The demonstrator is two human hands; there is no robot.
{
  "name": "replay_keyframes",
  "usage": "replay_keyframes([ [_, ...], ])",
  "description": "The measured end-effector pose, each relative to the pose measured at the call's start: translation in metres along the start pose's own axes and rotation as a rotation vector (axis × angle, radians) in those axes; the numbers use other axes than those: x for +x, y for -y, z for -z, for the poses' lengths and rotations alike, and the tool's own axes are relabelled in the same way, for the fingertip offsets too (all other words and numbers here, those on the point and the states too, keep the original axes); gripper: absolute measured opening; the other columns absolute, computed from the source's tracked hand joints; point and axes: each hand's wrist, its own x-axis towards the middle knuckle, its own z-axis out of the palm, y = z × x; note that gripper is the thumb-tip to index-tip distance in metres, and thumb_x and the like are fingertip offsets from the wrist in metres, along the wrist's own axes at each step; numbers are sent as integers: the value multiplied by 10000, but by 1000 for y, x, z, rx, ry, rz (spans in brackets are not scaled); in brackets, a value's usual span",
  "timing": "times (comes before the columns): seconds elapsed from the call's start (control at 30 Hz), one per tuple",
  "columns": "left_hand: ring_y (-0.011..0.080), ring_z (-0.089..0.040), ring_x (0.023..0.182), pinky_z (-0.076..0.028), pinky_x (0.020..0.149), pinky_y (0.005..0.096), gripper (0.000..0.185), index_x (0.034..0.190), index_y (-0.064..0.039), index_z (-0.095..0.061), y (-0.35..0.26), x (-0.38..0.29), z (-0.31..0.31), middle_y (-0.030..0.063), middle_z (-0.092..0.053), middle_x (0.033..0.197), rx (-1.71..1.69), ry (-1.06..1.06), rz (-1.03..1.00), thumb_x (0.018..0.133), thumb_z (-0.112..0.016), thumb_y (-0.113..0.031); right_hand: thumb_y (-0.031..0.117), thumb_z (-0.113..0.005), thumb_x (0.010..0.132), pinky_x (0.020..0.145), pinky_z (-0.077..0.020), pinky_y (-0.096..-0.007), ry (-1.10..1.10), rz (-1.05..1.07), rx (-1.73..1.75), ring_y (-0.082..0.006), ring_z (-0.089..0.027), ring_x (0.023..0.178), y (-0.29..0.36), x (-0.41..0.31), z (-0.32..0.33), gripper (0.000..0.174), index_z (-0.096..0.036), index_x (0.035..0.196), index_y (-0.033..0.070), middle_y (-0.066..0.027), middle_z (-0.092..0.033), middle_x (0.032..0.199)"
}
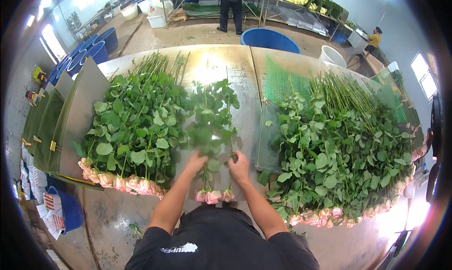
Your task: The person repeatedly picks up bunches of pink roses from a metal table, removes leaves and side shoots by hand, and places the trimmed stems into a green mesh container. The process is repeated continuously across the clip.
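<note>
Several pink roses lie in front of me on a metal-topped table, blooms toward my body and stems pointing away. At the left side of this small group is my left hand, its fingers at the leafy stems; blur and leaves hide whether they grip. My right hand pinches the stem of the rightmost rose between thumb and fingers. A wide row of leafy roses lies to the left. A larger pile of pink roses covers the right part, partly over green netting.
Upright panels with green cloth stand at the table's left end. Beyond the far edge are a large blue tub, a white tub and a standing person. A blue bin holding printed packaging stands at lower left.
</note>
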Motion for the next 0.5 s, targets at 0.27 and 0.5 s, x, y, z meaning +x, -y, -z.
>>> replay_keyframes([
  [0.27, 211, -626, 689, -530, 573, 365, 229, 1014, -52, -589, -39, -27, 15, 66, -642, 867, -537, 82, 247, 822, -675, -142, 143, -648, 747, 683, -489, -308, -3, -34, 146, -187, -587, 703, -10, -2, 2, 331, -615, 1043, -1, -123, -636, 912],
  [0.5, 190, -619, 678, -518, 541, 342, 201, 978, -53, -613, -54, -39, 18, 55, -645, 838, -658, 65, 224, 813, -689, -139, 144, -658, 749, 677, -489, -300, 13, -30, 173, -168, -587, 701, -4, -4, 7, 345, -614, 1058, -2, -113, -641, 917],
])
